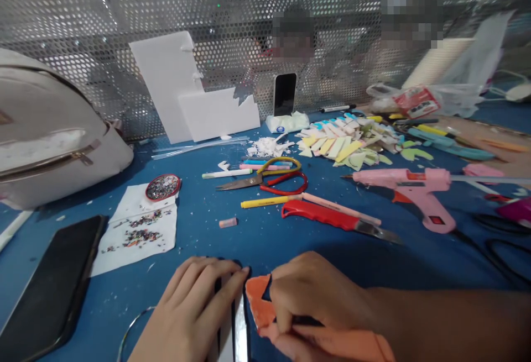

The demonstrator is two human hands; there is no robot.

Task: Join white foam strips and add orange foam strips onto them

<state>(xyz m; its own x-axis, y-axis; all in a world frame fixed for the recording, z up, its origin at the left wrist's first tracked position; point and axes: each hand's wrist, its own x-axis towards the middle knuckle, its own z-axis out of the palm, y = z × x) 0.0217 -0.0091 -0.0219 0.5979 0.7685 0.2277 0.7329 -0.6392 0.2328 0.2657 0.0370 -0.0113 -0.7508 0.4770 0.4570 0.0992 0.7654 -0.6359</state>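
My left hand (194, 301) lies flat with its fingers stretched out, next to a narrow strip with a shiny silver edge (240, 326) and a dark band. My right hand (315, 295) is closed around an orange marker (340, 342), whose front end points left. An irregular orange-coloured piece (259, 298) sits between the two hands, by the right fingers and touching or close to the marker's front end. A small peach marker cap (228, 222) rests on the blue table ahead of my hands.
Beyond my hands lie a red utility knife (319, 214), scissors (286, 182), a yellow marker (265, 202) and a pink glue gun (406, 182). Cut pieces (344, 141) are heaped behind. At left are a phone (53, 284), a paper with bits (161, 240) and a bag (53, 135).
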